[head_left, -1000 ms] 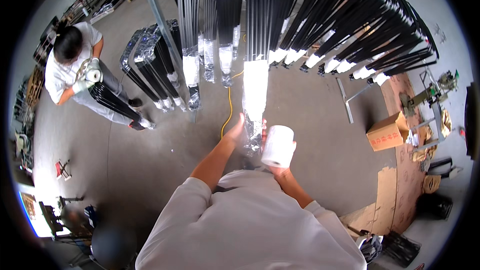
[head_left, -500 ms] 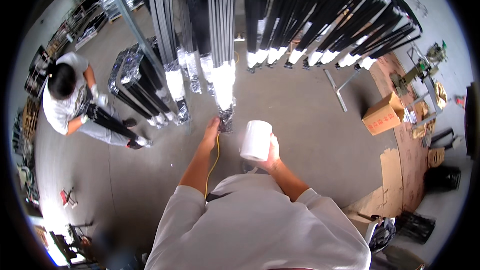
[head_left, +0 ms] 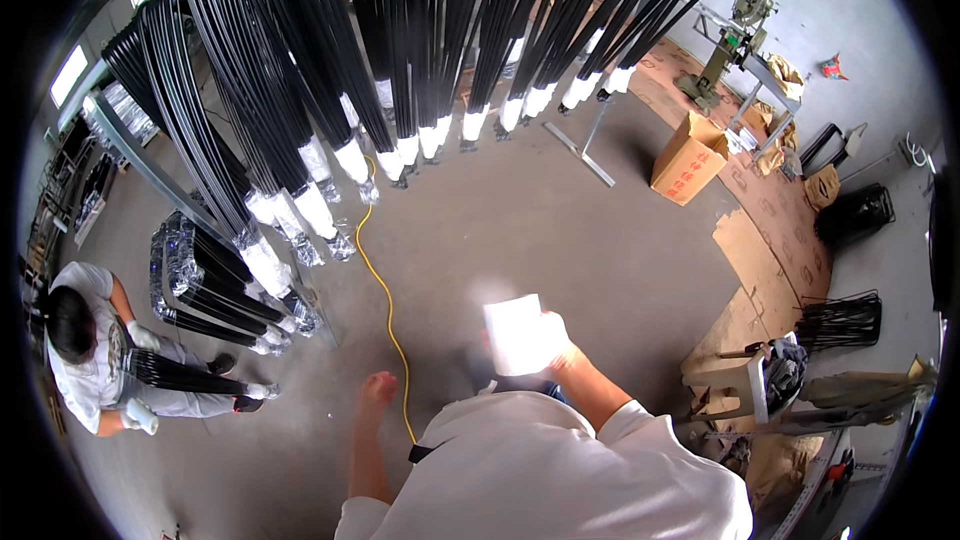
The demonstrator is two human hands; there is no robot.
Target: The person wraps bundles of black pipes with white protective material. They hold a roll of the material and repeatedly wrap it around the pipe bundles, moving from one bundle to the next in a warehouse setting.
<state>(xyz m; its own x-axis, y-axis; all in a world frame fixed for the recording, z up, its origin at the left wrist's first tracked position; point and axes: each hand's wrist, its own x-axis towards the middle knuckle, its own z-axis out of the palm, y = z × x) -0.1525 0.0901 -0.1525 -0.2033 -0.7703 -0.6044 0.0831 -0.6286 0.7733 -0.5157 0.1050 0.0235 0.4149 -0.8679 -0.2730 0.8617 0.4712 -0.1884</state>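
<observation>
A white roll of what looks like plastic wrap (head_left: pixel 516 336) is in my right hand (head_left: pixel 556 340), held in front of my body above the floor. The fingers behind the roll are mostly hidden. Low at my left side, my left hand (head_left: pixel 378 389) is curled closed, with nothing visible in it. Beyond both hands, bundles of bent black tubes (head_left: pixel 225 90) hang in a long row from a rack. Their lower ends are wrapped in white and clear film (head_left: pixel 312 208). Neither hand touches a bundle.
A yellow cable (head_left: pixel 388 290) runs along the floor beside my left hand. At left, a co-worker (head_left: pixel 90 340) in gloves holds a black tube bundle near wrapped bundles (head_left: pixel 190 270). A cardboard box (head_left: pixel 690 160), a metal rack foot (head_left: pixel 580 155) and a machine (head_left: pixel 715 70) stand at right.
My left hand has come away from a bundle's wrapped end and dropped back to my left side. The view has turned, and the rack now sits farther off. The roll stays in my right hand.
</observation>
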